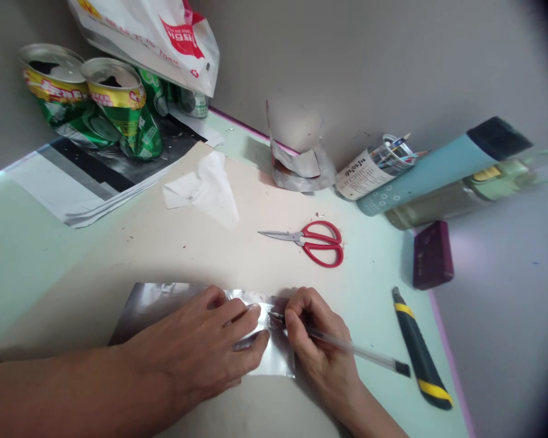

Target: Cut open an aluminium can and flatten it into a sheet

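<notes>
A shiny silver metal sheet [281,356] lies flat at the front of the table. My left hand [196,340] rests across it, fingers spread and pressing it down, with the middle part of the sheet hidden beneath. My right hand [322,344] pinches a clear-barrelled pen [360,351], its tip touching the sheet just right of my left fingertips. The dark end of the pen points right. Above the sheet, red-handled scissors [308,241] lie with their blades closed and pointing left.
Crushed green cans [132,115] stand on papers [73,188] at the back left, beneath a white bag [164,42]. A crumpled tissue [205,188] and cut metal scraps [301,167] lie nearby. To the right are a pen holder [369,173], a blue bottle [433,164], a maroon box [433,255] and a utility knife [420,350].
</notes>
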A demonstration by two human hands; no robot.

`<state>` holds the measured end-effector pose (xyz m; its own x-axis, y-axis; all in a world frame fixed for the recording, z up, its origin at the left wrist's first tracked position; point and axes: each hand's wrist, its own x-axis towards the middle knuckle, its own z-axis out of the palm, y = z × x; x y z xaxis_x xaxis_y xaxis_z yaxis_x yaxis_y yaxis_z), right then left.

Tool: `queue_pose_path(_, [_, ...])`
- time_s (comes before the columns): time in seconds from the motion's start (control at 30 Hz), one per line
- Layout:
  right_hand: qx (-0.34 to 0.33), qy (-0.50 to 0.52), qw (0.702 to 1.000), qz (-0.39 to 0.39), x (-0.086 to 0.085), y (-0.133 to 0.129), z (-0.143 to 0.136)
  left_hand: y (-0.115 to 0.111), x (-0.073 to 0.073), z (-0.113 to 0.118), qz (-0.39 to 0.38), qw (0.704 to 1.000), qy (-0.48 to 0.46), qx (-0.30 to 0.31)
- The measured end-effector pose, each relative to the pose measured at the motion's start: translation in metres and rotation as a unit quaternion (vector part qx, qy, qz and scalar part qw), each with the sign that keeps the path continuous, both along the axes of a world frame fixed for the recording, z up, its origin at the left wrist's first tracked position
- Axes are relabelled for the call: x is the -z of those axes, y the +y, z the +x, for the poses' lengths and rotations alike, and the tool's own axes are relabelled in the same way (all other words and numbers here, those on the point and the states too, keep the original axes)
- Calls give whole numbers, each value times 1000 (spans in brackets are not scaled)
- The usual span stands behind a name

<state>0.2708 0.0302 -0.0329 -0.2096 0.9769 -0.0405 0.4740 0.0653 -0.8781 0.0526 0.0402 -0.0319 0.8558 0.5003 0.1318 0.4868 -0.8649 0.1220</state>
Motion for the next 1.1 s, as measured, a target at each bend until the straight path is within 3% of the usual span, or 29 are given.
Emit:
queue_pose_path(0.3, [-9, -5, 1000, 2, -2, -1, 0, -1, -2, -1, 3, 1000, 7, -5])
queue_pose_path(0.63, [-28, -2, 999, -16, -3, 0, 4, -2, 8, -3, 4, 1000, -12, -2])
queue_pose_path(1.1, [-34, -10, 999, 1, -1, -1, 5, -1, 3, -1, 4, 1000, -8, -2])
